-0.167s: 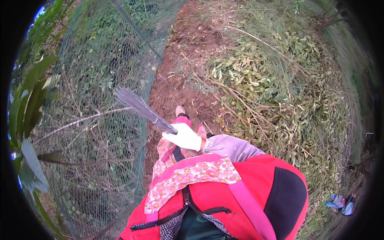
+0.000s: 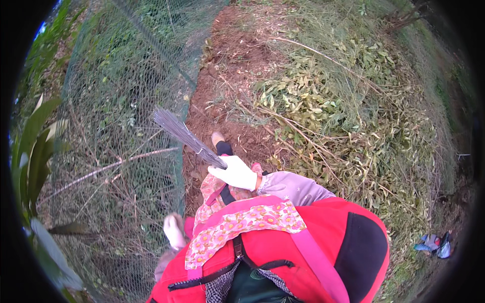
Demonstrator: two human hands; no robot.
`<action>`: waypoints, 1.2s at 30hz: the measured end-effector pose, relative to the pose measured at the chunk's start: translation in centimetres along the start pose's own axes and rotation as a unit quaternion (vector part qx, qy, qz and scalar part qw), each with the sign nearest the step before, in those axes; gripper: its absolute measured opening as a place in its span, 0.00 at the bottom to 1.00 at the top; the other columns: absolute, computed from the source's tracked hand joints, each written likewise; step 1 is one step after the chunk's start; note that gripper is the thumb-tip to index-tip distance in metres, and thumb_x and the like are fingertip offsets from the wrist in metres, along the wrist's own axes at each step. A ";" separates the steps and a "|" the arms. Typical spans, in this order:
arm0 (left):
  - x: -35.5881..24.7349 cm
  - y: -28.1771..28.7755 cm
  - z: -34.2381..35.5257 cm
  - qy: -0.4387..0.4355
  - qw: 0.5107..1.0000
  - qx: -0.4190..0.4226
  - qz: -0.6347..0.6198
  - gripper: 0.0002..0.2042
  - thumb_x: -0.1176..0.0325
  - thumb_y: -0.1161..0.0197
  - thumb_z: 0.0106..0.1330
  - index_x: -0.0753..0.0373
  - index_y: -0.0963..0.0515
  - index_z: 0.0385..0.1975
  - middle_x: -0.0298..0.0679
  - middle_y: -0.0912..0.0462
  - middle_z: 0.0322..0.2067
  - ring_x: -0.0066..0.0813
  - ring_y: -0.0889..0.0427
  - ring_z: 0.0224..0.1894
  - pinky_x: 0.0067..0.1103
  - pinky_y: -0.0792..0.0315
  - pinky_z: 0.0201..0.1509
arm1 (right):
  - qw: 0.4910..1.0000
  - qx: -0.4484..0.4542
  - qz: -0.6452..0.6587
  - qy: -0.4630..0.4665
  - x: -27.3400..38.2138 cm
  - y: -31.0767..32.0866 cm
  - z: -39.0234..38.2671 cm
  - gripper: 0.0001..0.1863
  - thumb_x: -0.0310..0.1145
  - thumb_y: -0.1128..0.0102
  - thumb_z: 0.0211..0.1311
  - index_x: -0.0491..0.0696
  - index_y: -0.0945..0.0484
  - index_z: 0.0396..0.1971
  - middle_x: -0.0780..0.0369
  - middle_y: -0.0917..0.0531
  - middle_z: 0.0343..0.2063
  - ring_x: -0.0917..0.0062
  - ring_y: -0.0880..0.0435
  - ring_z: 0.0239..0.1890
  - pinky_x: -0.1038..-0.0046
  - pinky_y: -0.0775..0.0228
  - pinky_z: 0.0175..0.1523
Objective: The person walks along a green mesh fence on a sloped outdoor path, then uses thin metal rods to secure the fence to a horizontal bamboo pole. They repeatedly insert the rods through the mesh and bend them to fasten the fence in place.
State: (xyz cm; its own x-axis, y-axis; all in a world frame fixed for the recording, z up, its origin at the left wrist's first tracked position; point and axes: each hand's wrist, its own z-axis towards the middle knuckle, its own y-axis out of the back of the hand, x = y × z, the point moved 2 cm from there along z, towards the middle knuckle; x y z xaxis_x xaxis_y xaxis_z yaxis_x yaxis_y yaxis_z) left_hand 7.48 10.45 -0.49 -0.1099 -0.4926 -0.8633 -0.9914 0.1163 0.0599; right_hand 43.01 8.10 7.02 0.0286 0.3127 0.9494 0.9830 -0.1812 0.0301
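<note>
My right hand [image 2: 235, 174], in a white glove, is closed round one end of a bundle of thin, straight, dark grey wires [image 2: 187, 137]. The strands point up and to the left, fan out slightly at the far end, and a pale tie binds them near my fingers. My left hand [image 2: 173, 230], also pale-gloved, shows at the lower left beside my red jacket [image 2: 331, 237], in front of the netting. Motion smears its fingers, so its grip is unclear. Below my right hand are my floral trousers and a shoe [image 2: 217, 138] on the soil.
A green mesh fence [image 2: 126, 101] runs along my left, with brush and a pale branch [image 2: 111, 165] behind it. Ahead lies a reddish dirt path [image 2: 237, 65]. Cut leafy branches [image 2: 328, 106] cover the ground at right; a small coloured bundle [image 2: 433, 244] lies lower right.
My left hand has come into view at the lower left. My right hand still holds the wires; the scene has shifted slightly to the left, and more of the forward leg shows.
</note>
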 end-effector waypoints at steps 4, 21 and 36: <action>-10.8 -11.1 10.2 -0.123 0.982 0.129 0.054 0.20 0.57 0.47 0.70 0.68 0.30 0.52 0.41 0.21 0.44 0.27 0.21 0.45 0.22 0.27 0.49 | 0.995 -0.056 -0.026 0.076 1.7 0.9 5.7 0.15 0.40 0.41 0.62 0.41 0.22 0.32 0.64 0.21 0.20 0.84 0.27 0.25 0.75 0.35 0.31; -35.2 -32.0 26.1 -0.038 0.893 0.420 -0.158 0.13 0.61 0.43 0.68 0.64 0.34 0.40 0.28 0.38 0.18 0.19 0.36 0.18 0.20 0.32 0.27 | 0.984 0.010 0.175 0.023 11.1 0.8 26.4 0.11 0.38 0.52 0.69 0.45 0.30 0.35 0.66 0.27 0.20 0.81 0.27 0.23 0.75 0.34 0.30; -38.1 -36.4 33.3 -0.081 0.910 0.381 -0.141 0.14 0.64 0.50 0.71 0.64 0.35 0.50 0.31 0.30 0.25 0.16 0.30 0.21 0.15 0.30 0.25 | 0.984 -0.061 0.158 0.047 11.9 3.6 34.4 0.15 0.40 0.55 0.70 0.43 0.29 0.44 0.67 0.29 0.22 0.82 0.31 0.24 0.75 0.37 0.29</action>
State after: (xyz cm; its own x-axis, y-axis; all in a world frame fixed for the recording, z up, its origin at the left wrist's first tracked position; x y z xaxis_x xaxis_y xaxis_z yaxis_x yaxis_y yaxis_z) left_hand 50.11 53.72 13.51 0.2146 -0.4700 -0.8562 -0.6339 0.5999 -0.4881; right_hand 53.14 43.20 7.69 0.3067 0.1372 0.9419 0.8986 -0.3680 -0.2390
